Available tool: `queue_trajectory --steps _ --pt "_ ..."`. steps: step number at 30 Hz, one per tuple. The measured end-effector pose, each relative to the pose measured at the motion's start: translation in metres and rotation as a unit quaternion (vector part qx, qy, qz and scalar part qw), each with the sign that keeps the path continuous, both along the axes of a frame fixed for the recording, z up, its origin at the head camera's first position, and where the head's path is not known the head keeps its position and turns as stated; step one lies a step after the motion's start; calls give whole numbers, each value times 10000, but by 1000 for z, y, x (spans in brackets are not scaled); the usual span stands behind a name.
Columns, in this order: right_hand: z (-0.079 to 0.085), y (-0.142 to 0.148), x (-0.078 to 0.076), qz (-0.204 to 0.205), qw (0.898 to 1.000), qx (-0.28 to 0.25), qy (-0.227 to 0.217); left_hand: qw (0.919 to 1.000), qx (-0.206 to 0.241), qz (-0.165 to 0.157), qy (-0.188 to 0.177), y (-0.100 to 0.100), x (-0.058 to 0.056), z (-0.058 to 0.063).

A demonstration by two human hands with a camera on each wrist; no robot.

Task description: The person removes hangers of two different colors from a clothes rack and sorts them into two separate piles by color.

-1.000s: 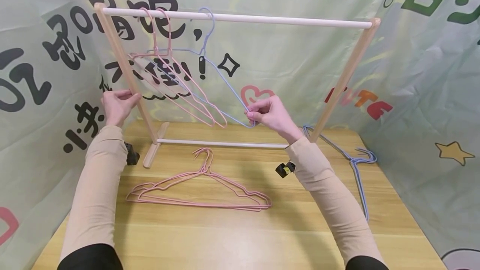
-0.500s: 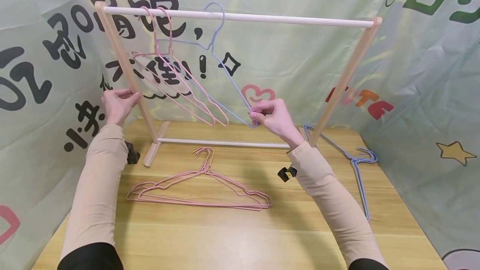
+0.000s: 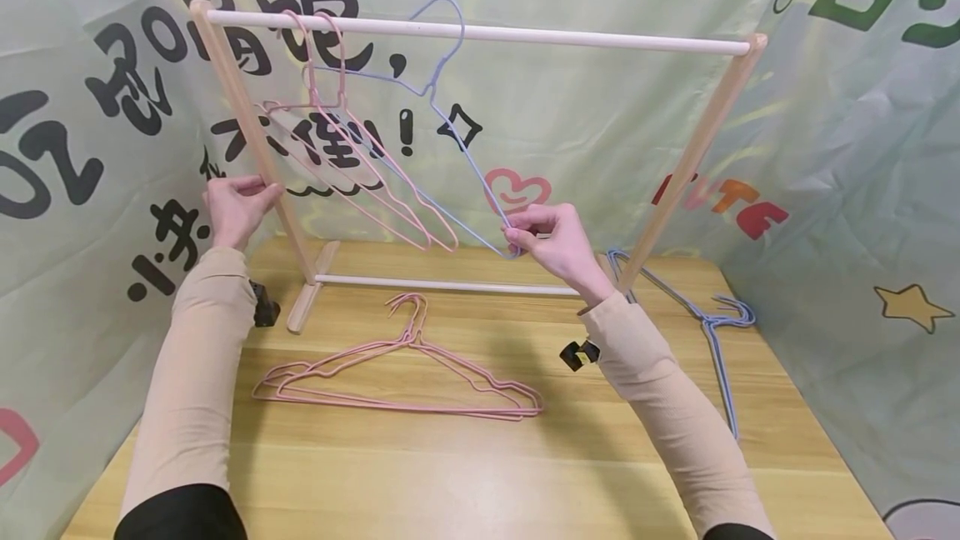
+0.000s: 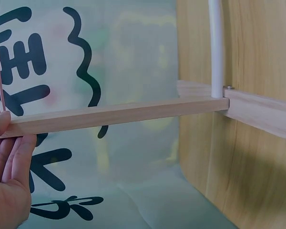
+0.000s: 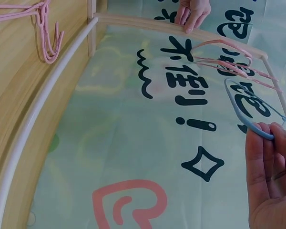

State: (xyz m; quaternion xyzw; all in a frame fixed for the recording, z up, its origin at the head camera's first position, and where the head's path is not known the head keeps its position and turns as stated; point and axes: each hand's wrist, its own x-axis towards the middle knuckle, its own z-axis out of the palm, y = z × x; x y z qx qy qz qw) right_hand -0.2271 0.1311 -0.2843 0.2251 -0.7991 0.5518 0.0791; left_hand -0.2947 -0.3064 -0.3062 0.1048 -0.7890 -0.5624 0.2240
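Note:
A wooden rack stands on the table, its white top rail (image 3: pixel 600 38) held between two wooden posts. My left hand (image 3: pixel 236 211) pinches the left post (image 3: pixel 242 107) at mid height; the left wrist view shows thumb above and fingers below the wood. With thumb and fingertips, my right hand (image 3: pixel 558 244) pinches the lower right corner of a light blue clothes hanger (image 3: pixel 472 158). This hanger is tilted, and its hook curves over the rail with its top well above it. Whether the hook touches the rail I cannot tell. Two pink hangers (image 3: pixel 342 65) hang left of it.
Several pink hangers (image 3: pixel 397 405) lie stacked on the table (image 3: pixel 480 482) in front of the rack. Blue hangers (image 3: pixel 716 357) lie by the right post (image 3: pixel 690 161). A white lower bar (image 3: pixel 450 286) spans the rack's base. Printed fabric surrounds the table.
My right hand has shifted slightly right and the blue hanger has moved right and up, its hook rising higher above the rail. My left hand stays on the post.

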Motion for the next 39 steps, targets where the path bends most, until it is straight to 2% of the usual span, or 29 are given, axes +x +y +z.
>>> queue_trajectory --steps 14,27,31,39 --pt "-14 19 9 -174 9997 123 -88 10000 38 6 -1 1 0 0" --pt "-42 50 24 -257 9996 138 -68 9998 -154 132 84 0 -1 -1" --pt "-52 60 31 -317 9994 50 -110 9999 -45 98 72 1 -1 0" --pt "-71 79 42 -331 9988 -270 -219 9996 -255 108 37 1 1 0"
